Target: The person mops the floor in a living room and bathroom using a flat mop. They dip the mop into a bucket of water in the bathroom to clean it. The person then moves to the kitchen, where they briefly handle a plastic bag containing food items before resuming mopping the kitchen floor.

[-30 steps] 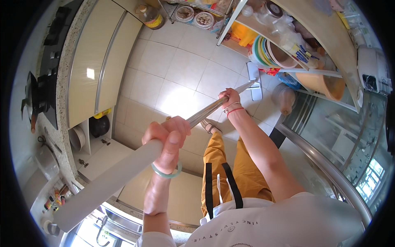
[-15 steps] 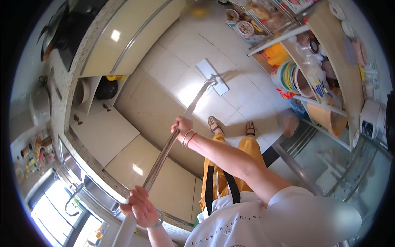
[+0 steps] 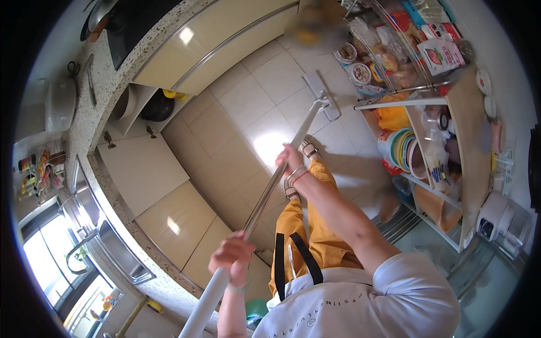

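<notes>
A flat mop (image 3: 307, 120) with a long pole runs from the lower left up to its pale rectangular head (image 3: 315, 83), which lies on the tiled floor close to the shelving. Midway along the pole, my right hand (image 3: 290, 160) is wrapped around it, with a bracelet and a red cord at the wrist. Higher up, where the metal tube meets the thick white grip (image 3: 208, 298), my left hand (image 3: 231, 258) is closed around the pole, its fingers slightly blurred.
Cream cabinets (image 3: 160, 225) and a speckled counter (image 3: 121, 93) with a sink (image 3: 121, 253) line the left. On the right stands a loaded shelf unit (image 3: 473, 163) with bowls and packages. My feet (image 3: 310, 150) are on the floor tiles (image 3: 231, 121) near the mop; a blurred patch covers something at the top.
The mop head has moved right and farther away, toward the shelves, and has turned slightly. Both hands have shifted right with the pole. My feet are now in a stepping position.
</notes>
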### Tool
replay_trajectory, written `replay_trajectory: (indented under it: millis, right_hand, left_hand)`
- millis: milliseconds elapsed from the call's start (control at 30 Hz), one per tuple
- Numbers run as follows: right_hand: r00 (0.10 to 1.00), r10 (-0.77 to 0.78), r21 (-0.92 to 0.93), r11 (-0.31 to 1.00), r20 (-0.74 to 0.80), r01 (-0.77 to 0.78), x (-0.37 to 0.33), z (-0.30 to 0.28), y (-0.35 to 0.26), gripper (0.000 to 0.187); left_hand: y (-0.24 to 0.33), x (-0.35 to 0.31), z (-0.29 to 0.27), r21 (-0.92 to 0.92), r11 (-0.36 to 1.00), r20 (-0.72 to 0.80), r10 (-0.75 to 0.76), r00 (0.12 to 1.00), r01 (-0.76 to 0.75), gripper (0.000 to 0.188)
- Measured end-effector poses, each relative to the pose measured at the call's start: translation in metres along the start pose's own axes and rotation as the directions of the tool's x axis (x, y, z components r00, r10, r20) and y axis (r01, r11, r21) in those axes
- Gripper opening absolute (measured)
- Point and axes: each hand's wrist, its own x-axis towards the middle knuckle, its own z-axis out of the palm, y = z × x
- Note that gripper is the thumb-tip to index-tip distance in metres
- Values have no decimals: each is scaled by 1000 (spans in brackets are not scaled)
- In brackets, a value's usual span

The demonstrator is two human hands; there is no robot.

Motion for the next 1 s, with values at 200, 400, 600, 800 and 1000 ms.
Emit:
replay_trajectory:
  millis: [200, 400, 600, 800, 1000]
  right_hand:
    - [986, 167, 127, 977, 24, -168, 97, 30, -114, 35]
    - [996, 45, 35, 998, -71, -42, 147, 133, -88, 21]
    - [987, 147, -83, 985, -62, -152, 167, 212, -63, 18]
    - [998, 13, -412, 910, -68, -40, 157, 195, -32, 23]
    - [994, 45, -846, 522, -95, -104, 96, 113, 69, 28]
  left_hand:
    - [-53, 103, 75, -280, 954, 22, 114, 993, -103, 23]
    - [-37, 210, 42, -271, 962, -103, -17, 995, -12, 22]
    - [-41, 233, 22, -176, 976, -213, 89, 973, -128, 22]
    - [-46, 189, 27, -237, 969, -482, -55, 875, -69, 21]
    - [-22, 52, 24, -167, 986, -801, -125, 586, -18, 22]
